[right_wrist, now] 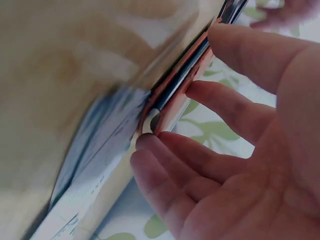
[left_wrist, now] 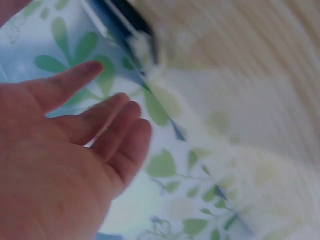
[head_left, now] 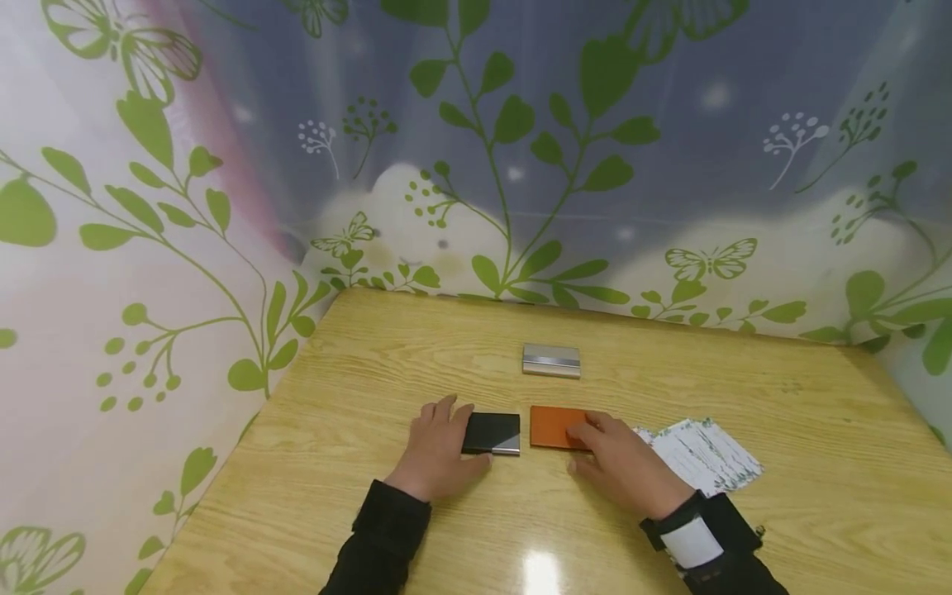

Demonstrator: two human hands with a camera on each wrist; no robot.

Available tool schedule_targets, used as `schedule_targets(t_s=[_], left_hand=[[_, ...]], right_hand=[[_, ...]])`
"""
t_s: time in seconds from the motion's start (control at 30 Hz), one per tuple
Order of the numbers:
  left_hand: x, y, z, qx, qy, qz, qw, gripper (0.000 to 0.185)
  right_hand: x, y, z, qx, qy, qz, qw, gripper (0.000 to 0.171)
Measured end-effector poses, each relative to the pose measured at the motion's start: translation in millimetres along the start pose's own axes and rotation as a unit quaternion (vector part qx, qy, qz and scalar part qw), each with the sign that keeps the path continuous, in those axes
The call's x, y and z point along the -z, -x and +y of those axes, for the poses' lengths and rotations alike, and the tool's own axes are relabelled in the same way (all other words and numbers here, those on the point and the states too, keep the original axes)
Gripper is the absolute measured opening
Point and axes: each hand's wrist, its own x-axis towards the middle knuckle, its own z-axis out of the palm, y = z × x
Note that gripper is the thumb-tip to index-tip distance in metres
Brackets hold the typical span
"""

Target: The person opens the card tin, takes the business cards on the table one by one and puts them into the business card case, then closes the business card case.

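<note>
A black card case [head_left: 491, 433] with a silvery corner lies flat on the table. My left hand [head_left: 437, 450] is at its left end, fingers spread and relaxed; in the left wrist view the hand [left_wrist: 75, 140] shows loose fingers holding nothing. Just right of the black case, with a narrow gap, lies an orange card case [head_left: 554, 426]. My right hand [head_left: 621, 463] reaches over its right end, a fingertip resting on its top and the thumb by its near edge. In the right wrist view, the orange case [right_wrist: 172, 82] appears edge-on beside the loosely bent fingers [right_wrist: 225, 107].
A silver card case [head_left: 551, 361] lies farther back on the wood-grain table [head_left: 372, 364]. White cards with green leaf print [head_left: 706, 454] are fanned out to the right, partly behind my right hand. Leaf-patterned curtains [head_left: 521, 165] border the table's back and sides.
</note>
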Motion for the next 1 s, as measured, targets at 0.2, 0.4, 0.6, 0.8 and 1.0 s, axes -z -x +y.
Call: schedule_targets(t_s=[0.2, 0.4, 0.6, 0.8, 1.0], left_hand=[[-8.2, -1.1, 26.1, -0.073, -0.008, -0.03, 0.9969, 0.07], [-21.7, 1.1, 39.5, -0.113, -0.065, -0.047, 0.9903, 0.06], [-27.9, 4.2, 40.9, -0.115, -0.06, -0.035, 0.991, 0.054], [-26.7, 3.1, 43.7, -0.135, -0.041, -0.037, 0.9893, 0.046], [-23.6, 7.0, 53.5, -0.121, -0.003, -0.073, 0.9899, 0.046]], right_hand=[[2, 11, -14, 0.013, 0.054, -0.009, 0.998, 0.04], [-2, 6, -13, 0.041, 0.079, 0.048, 0.995, 0.048], [-6, -8, -5, 0.066, 0.092, 0.015, 0.993, 0.053], [1, -11, -5, 0.086, 0.088, -0.019, 0.992, 0.043], [7, -8, -8, 0.061, 0.055, -0.057, 0.995, 0.044]])
